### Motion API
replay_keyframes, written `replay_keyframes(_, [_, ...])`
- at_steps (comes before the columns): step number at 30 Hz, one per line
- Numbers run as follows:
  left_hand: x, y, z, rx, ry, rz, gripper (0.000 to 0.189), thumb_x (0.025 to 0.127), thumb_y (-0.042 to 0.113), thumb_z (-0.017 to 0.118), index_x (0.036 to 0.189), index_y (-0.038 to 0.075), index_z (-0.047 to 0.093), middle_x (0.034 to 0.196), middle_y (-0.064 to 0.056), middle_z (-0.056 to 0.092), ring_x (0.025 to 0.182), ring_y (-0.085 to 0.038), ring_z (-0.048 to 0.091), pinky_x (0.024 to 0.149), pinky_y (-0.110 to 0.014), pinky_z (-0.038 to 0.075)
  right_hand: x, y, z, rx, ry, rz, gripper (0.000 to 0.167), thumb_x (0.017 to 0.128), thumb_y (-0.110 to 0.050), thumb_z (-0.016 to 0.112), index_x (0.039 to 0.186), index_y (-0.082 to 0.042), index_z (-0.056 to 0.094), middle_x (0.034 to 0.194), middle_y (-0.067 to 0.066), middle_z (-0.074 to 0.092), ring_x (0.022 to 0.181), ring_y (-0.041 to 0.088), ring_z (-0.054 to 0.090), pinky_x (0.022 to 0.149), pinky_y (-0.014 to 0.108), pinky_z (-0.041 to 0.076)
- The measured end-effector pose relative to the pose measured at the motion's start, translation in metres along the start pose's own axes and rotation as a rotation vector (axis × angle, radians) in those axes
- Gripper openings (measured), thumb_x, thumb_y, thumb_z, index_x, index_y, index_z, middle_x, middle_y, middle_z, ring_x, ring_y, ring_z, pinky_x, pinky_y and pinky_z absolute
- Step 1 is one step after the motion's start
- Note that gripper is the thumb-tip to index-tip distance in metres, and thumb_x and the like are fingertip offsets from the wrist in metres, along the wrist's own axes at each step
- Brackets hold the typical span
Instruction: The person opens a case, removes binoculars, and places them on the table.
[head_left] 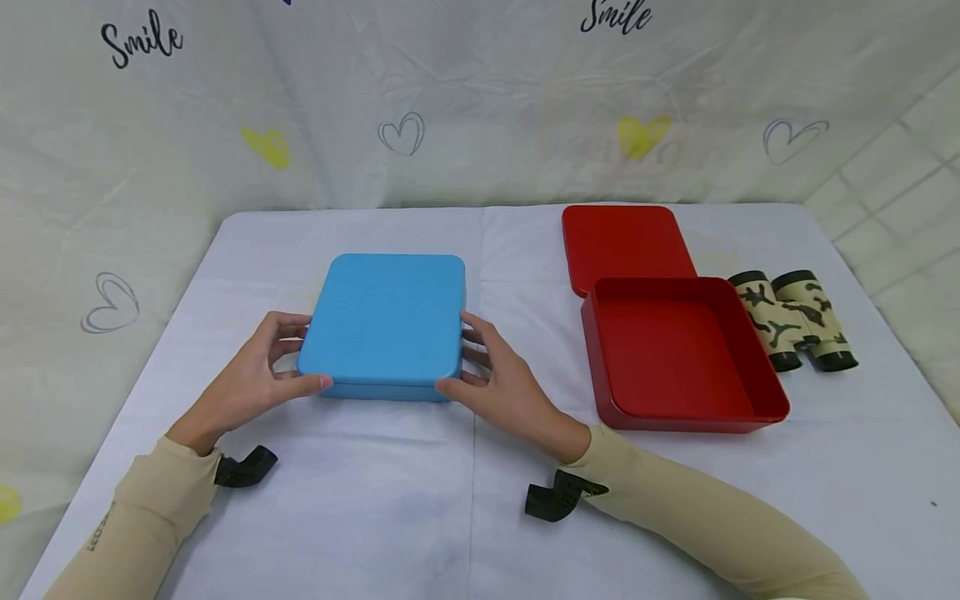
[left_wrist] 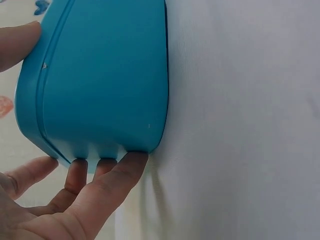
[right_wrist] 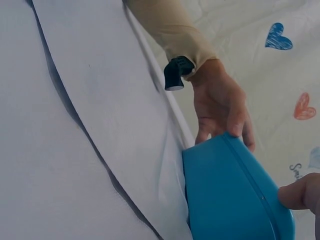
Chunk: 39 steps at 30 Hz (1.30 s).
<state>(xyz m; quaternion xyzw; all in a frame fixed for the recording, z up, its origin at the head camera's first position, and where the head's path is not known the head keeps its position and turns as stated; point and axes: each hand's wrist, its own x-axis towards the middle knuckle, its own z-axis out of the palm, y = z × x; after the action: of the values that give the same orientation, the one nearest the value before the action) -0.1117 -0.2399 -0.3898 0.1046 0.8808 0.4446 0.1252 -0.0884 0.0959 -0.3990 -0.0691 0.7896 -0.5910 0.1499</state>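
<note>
A closed blue box (head_left: 388, 321) with a fitted lid lies on the white-clothed table in front of the person. The left hand (head_left: 255, 379) grips its left side, thumb at the near left corner and the other fingers spread along the side wall. On the opposite side, the right hand (head_left: 510, 383) holds the box with its thumb at the near right corner and its fingers against the right wall. The left wrist view shows the lid seam on the box wall (left_wrist: 107, 75), with fingertips pressed to that wall. Whatever the box contains is hidden.
An open red box (head_left: 682, 358) stands right of the blue one, its bare inside showing. Its red lid (head_left: 626, 242) lies behind it. Camouflage-patterned binoculars (head_left: 783, 321) lie at the red box's right side. A printed sheet (head_left: 480, 100) hangs behind the table.
</note>
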Motion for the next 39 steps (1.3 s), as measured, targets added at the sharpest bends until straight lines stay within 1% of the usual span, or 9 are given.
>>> replay_keyframes(4, [-0.001, 0.000, 0.000, 0.002, -0.001, 0.000, 0.084, 0.090, 0.028, 0.081, 0.151, 0.006, 0.028, 0.154, -0.017, 0.038, 0.146, -0.040, 0.043, 0.107, -0.046, 0.054, -0.002, 0.001, -0.001, -0.001, -0.003, -0.002, 0.089, 0.092, -0.025, 0.077, 0.162, -0.033, 0.024, 0.165, 0.001, 0.035, 0.151, 0.032, 0.044, 0.110, 0.046, 0.052])
replay_keyframes(7, [-0.002, -0.001, 0.000, -0.006, -0.005, -0.004, 0.083, 0.090, 0.028, 0.081, 0.151, 0.007, 0.029, 0.155, -0.017, 0.037, 0.145, -0.039, 0.043, 0.103, -0.028, 0.057, -0.003, 0.001, -0.001, -0.001, -0.005, -0.007, 0.089, 0.092, -0.024, 0.077, 0.162, -0.032, 0.024, 0.166, 0.002, 0.035, 0.151, 0.033, 0.044, 0.109, 0.047, 0.052])
replay_keyframes(10, [-0.002, -0.002, -0.001, -0.021, -0.015, -0.002, 0.081, 0.090, 0.028, 0.081, 0.150, 0.008, 0.029, 0.154, -0.016, 0.037, 0.144, -0.036, 0.043, 0.095, -0.010, 0.052, -0.003, 0.000, -0.002, -0.001, -0.018, 0.001, 0.089, 0.091, -0.024, 0.078, 0.162, -0.032, 0.024, 0.165, 0.000, 0.036, 0.151, 0.031, 0.044, 0.109, 0.046, 0.053])
replay_keyframes(12, [-0.001, -0.003, -0.003, -0.038, -0.028, 0.003, 0.079, 0.091, 0.026, 0.081, 0.149, 0.009, 0.031, 0.154, -0.014, 0.037, 0.143, -0.035, 0.044, 0.092, -0.006, 0.050, -0.003, 0.000, -0.004, -0.003, -0.028, 0.005, 0.089, 0.091, -0.024, 0.078, 0.162, -0.033, 0.024, 0.165, -0.001, 0.036, 0.152, 0.030, 0.044, 0.109, 0.046, 0.053])
replay_keyframes(16, [0.003, -0.006, -0.010, -0.032, -0.044, -0.006, 0.070, 0.095, 0.028, 0.076, 0.150, 0.012, 0.035, 0.153, -0.010, 0.040, 0.140, -0.031, 0.046, 0.093, -0.008, 0.049, -0.001, 0.000, -0.008, -0.013, -0.039, 0.017, 0.086, 0.093, -0.025, 0.077, 0.161, -0.035, 0.025, 0.163, -0.001, 0.039, 0.150, 0.030, 0.047, 0.109, 0.047, 0.053])
replay_keyframes(22, [0.016, -0.007, -0.017, 0.028, -0.018, -0.105, 0.062, 0.103, 0.045, 0.061, 0.153, 0.015, 0.040, 0.147, -0.011, 0.050, 0.131, -0.022, 0.054, 0.089, -0.010, 0.048, 0.005, 0.000, -0.012, -0.043, -0.021, 0.009, 0.079, 0.095, -0.027, 0.073, 0.160, -0.024, 0.030, 0.154, 0.005, 0.047, 0.139, 0.029, 0.055, 0.109, 0.046, 0.056])
replay_keyframes(29, [0.034, -0.001, -0.017, -0.049, -0.003, -0.158, 0.062, 0.106, 0.044, 0.055, 0.152, 0.005, 0.042, 0.134, -0.013, 0.055, 0.101, 0.004, 0.063, 0.084, -0.015, 0.058, 0.009, -0.006, -0.014, -0.048, 0.013, 0.053, 0.067, 0.096, -0.028, 0.072, 0.154, -0.017, 0.041, 0.130, 0.005, 0.058, 0.111, 0.021, 0.064, 0.087, 0.031, 0.060])
replay_keyframes(33, [0.040, 0.001, -0.020, -0.053, 0.001, -0.174, 0.060, 0.105, 0.043, 0.057, 0.150, 0.005, 0.045, 0.126, -0.011, 0.059, 0.095, 0.001, 0.067, 0.083, -0.019, 0.060, 0.011, -0.008, -0.016, -0.013, 0.023, 0.062, 0.062, 0.097, -0.027, 0.070, 0.152, -0.016, 0.045, 0.126, 0.006, 0.060, 0.106, 0.019, 0.066, 0.086, 0.028, 0.059])
replay_keyframes(39, [0.051, 0.003, -0.024, -0.040, -0.023, -0.203, 0.064, 0.103, 0.046, 0.059, 0.150, 0.006, 0.045, 0.140, -0.020, 0.056, 0.095, -0.008, 0.070, 0.082, -0.021, 0.061, 0.013, -0.006, -0.016, 0.035, 0.048, 0.085, 0.060, 0.096, -0.025, 0.071, 0.150, -0.016, 0.047, 0.123, 0.007, 0.061, 0.101, 0.018, 0.067, 0.085, 0.025, 0.058])
